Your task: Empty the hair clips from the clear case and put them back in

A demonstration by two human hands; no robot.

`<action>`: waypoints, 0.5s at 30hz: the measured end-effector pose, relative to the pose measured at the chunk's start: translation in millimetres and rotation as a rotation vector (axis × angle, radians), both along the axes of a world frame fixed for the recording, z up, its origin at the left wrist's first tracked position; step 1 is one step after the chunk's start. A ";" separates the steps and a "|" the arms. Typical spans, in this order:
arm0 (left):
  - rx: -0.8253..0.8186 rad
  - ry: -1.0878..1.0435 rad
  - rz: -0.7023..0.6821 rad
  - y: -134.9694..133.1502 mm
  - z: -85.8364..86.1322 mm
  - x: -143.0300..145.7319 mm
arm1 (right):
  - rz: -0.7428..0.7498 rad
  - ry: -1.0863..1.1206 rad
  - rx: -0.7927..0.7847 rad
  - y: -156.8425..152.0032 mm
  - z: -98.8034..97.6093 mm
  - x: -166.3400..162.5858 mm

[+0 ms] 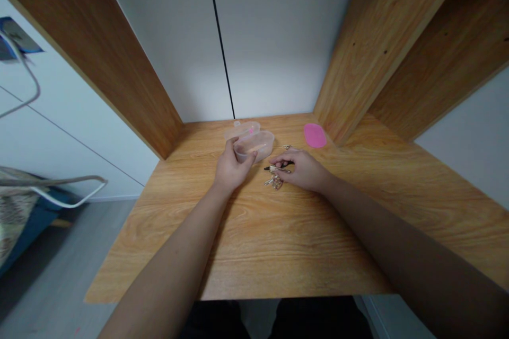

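Observation:
My left hand (230,167) grips the near rim of a small clear plastic container (256,144) on the wooden desk (278,233); something thin and orange lies inside it. A second clear container or lid (242,129) sits just behind it. My right hand (304,168) rests on the desk to the right, its fingertips pinched on a dark, thin hair clip (276,168). A small pile of metallic hair clips (274,182) lies under that hand's fingers.
A pink oval lid (315,135) lies at the back right by the wooden side panel (358,63). Another wooden panel (103,58) walls the left. A black cable (220,37) runs down the white back wall. A chair frame (47,190) stands left of the desk.

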State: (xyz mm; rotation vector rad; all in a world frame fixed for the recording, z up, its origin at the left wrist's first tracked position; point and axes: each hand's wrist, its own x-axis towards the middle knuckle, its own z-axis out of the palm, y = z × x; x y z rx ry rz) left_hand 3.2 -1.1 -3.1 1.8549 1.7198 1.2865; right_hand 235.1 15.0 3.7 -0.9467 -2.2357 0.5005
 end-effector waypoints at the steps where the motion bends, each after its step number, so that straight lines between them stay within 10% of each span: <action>1: -0.001 0.002 0.001 -0.2 0.0 0.1 | 0.008 0.005 0.014 0.2 0.6 0.0; 15: -0.010 0.011 0.006 0.6 -0.7 -0.4 | -0.052 -0.047 -0.010 -1.0 3.6 -0.4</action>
